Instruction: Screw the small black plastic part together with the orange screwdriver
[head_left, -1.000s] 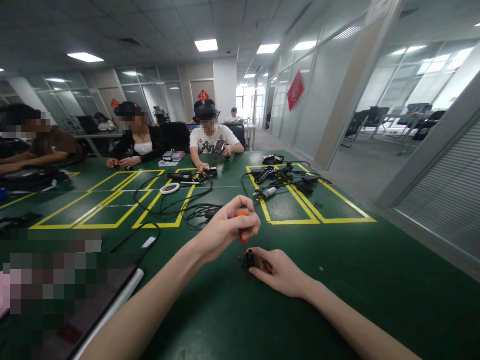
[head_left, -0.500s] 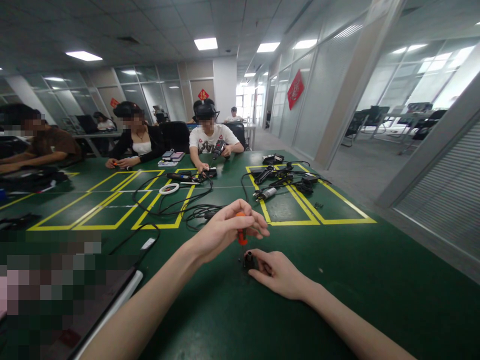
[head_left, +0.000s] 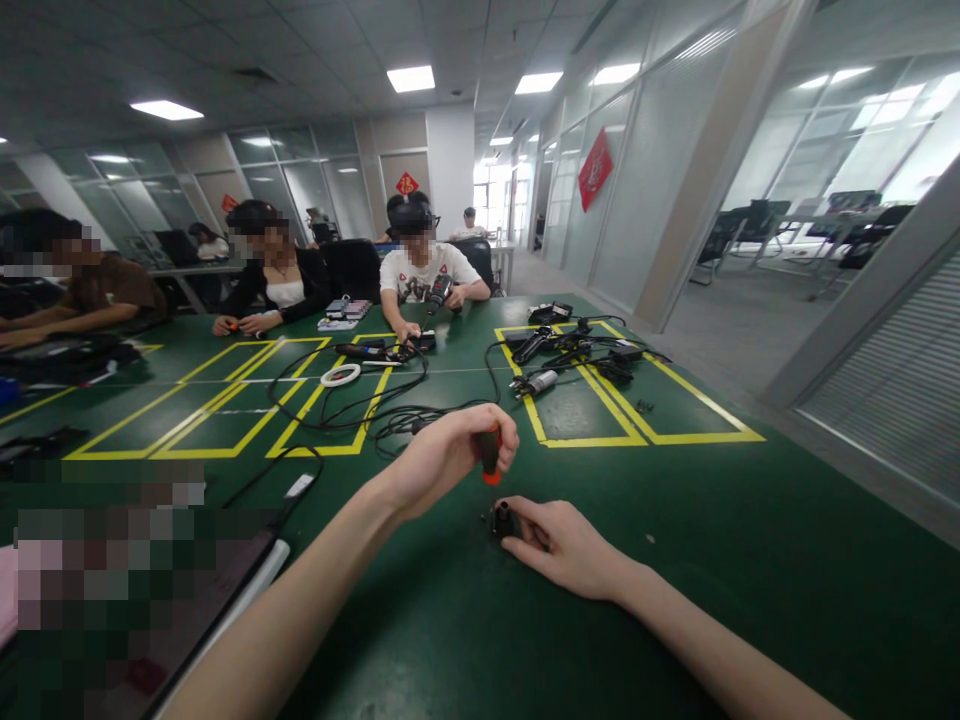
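Observation:
My left hand [head_left: 457,450] is wrapped round the orange and black handle of a screwdriver [head_left: 491,465], which points down. Below it, a small black part with a short round tube [head_left: 504,518] sits on the green table [head_left: 420,620]. Thumb and fingers of my right hand [head_left: 559,545] grip this part from its right side. The screwdriver's tip is close over the part, too fine to tell whether it touches. A tiny dark piece [head_left: 483,518] lies just left of the part.
Black cables [head_left: 405,425] and a white ring [head_left: 340,375] lie beyond my hands. Tools and wires [head_left: 555,345] are heaped at the back right, near small dark bits [head_left: 645,406]. Across the table a person [head_left: 427,275] holds a power drill [head_left: 439,292]. A white-edged device [head_left: 247,590] lies left.
My left fingers have curled from a loose, spread hold to a closer wrap round the screwdriver handle. My right hand still holds the black part in about the same place.

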